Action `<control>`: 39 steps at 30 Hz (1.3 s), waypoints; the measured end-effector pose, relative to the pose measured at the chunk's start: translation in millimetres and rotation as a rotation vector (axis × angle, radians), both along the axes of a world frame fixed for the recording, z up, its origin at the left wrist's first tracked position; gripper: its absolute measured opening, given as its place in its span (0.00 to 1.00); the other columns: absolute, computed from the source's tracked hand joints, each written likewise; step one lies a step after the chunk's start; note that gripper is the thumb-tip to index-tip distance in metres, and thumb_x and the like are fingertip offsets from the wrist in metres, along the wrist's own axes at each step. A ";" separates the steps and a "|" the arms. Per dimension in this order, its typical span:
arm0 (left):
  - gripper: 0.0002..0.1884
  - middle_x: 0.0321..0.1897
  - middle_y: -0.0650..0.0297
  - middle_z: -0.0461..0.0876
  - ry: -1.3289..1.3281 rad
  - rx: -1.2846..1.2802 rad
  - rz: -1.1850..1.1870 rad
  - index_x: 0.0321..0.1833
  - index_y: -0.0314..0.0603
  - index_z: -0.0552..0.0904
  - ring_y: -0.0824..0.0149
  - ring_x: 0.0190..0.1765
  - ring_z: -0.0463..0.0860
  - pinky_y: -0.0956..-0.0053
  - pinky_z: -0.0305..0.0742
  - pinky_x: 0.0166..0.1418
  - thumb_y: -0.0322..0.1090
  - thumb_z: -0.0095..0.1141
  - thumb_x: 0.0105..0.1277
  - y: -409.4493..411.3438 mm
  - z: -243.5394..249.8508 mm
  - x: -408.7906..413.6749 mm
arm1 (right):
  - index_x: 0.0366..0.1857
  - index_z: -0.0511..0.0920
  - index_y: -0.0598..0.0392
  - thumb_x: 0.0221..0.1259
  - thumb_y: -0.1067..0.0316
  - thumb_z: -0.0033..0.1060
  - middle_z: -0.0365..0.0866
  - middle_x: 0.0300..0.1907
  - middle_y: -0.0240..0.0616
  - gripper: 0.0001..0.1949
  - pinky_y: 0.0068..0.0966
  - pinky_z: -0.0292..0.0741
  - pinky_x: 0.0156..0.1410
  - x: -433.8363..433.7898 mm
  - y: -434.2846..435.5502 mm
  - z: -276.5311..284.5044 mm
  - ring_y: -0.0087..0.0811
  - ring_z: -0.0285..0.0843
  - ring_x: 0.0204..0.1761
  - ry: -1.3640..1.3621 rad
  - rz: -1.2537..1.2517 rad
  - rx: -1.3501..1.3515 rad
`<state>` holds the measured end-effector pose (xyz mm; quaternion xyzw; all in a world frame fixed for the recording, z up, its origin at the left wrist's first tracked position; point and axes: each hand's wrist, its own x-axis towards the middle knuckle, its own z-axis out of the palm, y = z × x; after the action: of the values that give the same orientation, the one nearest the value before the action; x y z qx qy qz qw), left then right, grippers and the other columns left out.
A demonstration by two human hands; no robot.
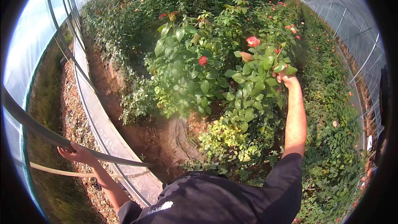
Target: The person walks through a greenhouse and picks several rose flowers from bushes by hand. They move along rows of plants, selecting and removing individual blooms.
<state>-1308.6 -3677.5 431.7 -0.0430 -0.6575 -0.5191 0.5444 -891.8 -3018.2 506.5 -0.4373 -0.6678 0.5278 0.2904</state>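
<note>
My left hand is at a grey pole that slants across the lower left. The pole passes between its thumb and fingers. On the right my arm reaches out, and my right hand is curled among the leaves of a rose bush, seemingly around a stem. Leaves cover part of those fingers, so the stem inside the grip is hidden. Left of this hand are a large closed bud and an open pink-and-cream rose. A darker red rose stands farther left in the foliage.
Beside me on the left runs a pale plastic-lined gutter, with a strip of dry litter beyond it. Clear greenhouse sheeting forms the left side. Dense rose rows fill the right and back. Reddish soil lies before me.
</note>
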 end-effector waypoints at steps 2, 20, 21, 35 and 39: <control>0.29 0.58 0.47 0.67 -0.048 0.006 0.032 0.67 0.35 0.60 0.54 0.55 0.73 0.63 0.73 0.53 0.34 0.55 0.66 -2.4 -3.5 -2.8 | 0.39 0.74 0.49 0.66 0.60 0.52 0.76 0.24 0.30 0.07 0.20 0.60 0.16 4.9 1.4 10.4 0.21 0.69 0.18 0.104 -0.098 -0.208; 0.28 0.59 0.44 0.69 -0.057 -0.049 0.109 0.65 0.29 0.62 0.51 0.57 0.75 0.63 0.77 0.56 0.36 0.56 0.67 -6.4 -17.3 -12.2 | 0.39 0.77 0.50 0.65 0.61 0.54 0.74 0.21 0.28 0.07 0.18 0.60 0.17 14.4 11.6 -4.5 0.19 0.65 0.16 0.760 -0.284 0.016; 0.28 0.58 0.44 0.69 -0.048 -0.055 0.112 0.65 0.29 0.63 0.51 0.57 0.75 0.63 0.77 0.56 0.36 0.56 0.67 -7.1 -17.5 -13.2 | 0.39 0.77 0.50 0.65 0.61 0.54 0.74 0.21 0.28 0.07 0.18 0.60 0.17 17.8 6.8 -1.2 0.19 0.65 0.15 0.806 -0.306 0.047; 0.24 0.39 0.58 0.80 -0.262 0.033 -0.494 0.58 0.35 0.75 0.68 0.35 0.77 0.75 0.74 0.38 0.39 0.63 0.62 -98.1 -65.6 -81.1 | 0.36 0.76 0.49 0.60 0.60 0.63 0.74 0.25 0.26 0.08 0.17 0.62 0.19 98.4 -100.1 -167.3 0.17 0.64 0.18 0.904 -0.762 -0.150; 0.23 0.38 0.58 0.80 -0.373 0.052 -0.432 0.57 0.35 0.75 0.69 0.34 0.76 0.76 0.73 0.37 0.39 0.63 0.62 -51.7 -28.4 -35.3 | 0.34 0.77 0.52 0.61 0.64 0.62 0.73 0.21 0.26 0.05 0.18 0.61 0.17 116.3 -187.9 -301.1 0.17 0.62 0.15 0.542 -0.866 -0.339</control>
<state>-1343.9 -3729.1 403.3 -0.0721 -0.7082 -0.6389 0.2917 -775.5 -3206.1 205.4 -0.5616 -0.2330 0.5541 0.5686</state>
